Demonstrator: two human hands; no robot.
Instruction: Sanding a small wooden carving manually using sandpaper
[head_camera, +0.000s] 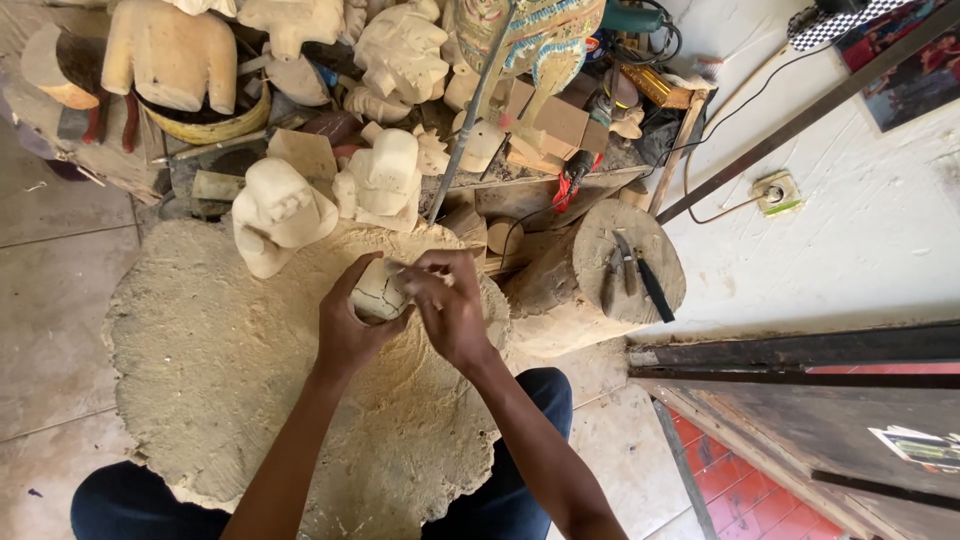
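Both forearms reached forward from the person's lap and met over the middle of the big round wooden block (210, 380), the surface that carried the work. The left hand (350, 325) curled from the left side, thumb up and fingers wrapped under and around a small pale wood carving (380, 292), gripping it firmly just above the block. The right hand (445, 305) came in from the right with the wrist bent, its fingers bunched and pressed against the top and right face of the same carving; whether a thin tool sat between those fingers could not be made out. The two hands were together, touching across the piece.

Just beyond the left hand stood an unfinished pale figure (278, 215) on the block's far edge, with a second roughed-out figure (385, 180) beside it. To the right of the right hand sat a log stump (590, 290) with dark-handled chisels (640, 280) lying on its top. Further beyond the hands, more pale carvings and wood scraps were piled together.
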